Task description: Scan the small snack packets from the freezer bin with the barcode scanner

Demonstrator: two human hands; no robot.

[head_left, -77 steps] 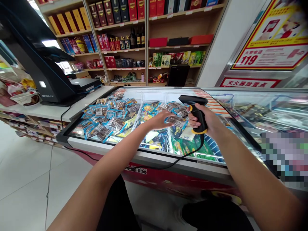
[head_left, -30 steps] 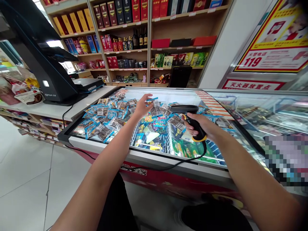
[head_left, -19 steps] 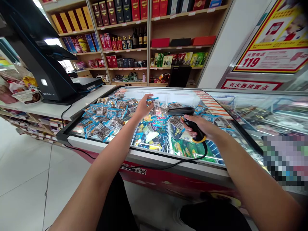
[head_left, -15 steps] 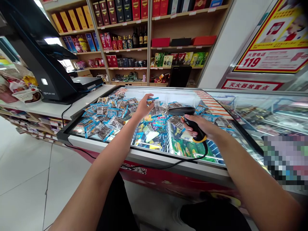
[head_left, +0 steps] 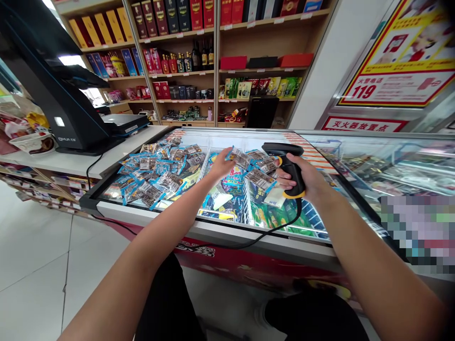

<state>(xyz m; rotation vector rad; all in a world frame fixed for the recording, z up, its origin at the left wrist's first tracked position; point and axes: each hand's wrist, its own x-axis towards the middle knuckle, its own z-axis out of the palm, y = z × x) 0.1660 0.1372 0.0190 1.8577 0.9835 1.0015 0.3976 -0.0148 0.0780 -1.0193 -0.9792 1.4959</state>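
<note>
Far left of the frame: white tub point(head_left: 33, 143) on a pale counter point(head_left: 80, 166), with a black checkout scale point(head_left: 82, 123) just to the right. Left of centre: loose heap of clear, blue-edged snack packets point(head_left: 151, 173) on the glass top of a chest freezer point(head_left: 121, 211), overlapping at many angles. Above, at upper left and upper middle: wooden shelves with boxed goods and dark bottles point(head_left: 204, 56). At centre: left hand point(head_left: 221, 165) reaching in over the glass, thumb and fingers pinching the left end of one snack packet point(head_left: 241, 158). Just right of that packet: a smaller group of similar packets point(head_left: 259, 179), some touching one another. Below, under the glass: white wire baskets with colourful bags, green ones point(head_left: 268, 217) toward the right. Right of centre: right hand point(head_left: 302, 175) wrapped around the grip of a black-and-yellow barcode scanner point(head_left: 292, 174), head uppermost; black cable point(head_left: 245, 245) looping down and left from the base, across the freezer front. Upper right: red, yellow and white poster point(head_left: 389, 66) with "119".
</note>
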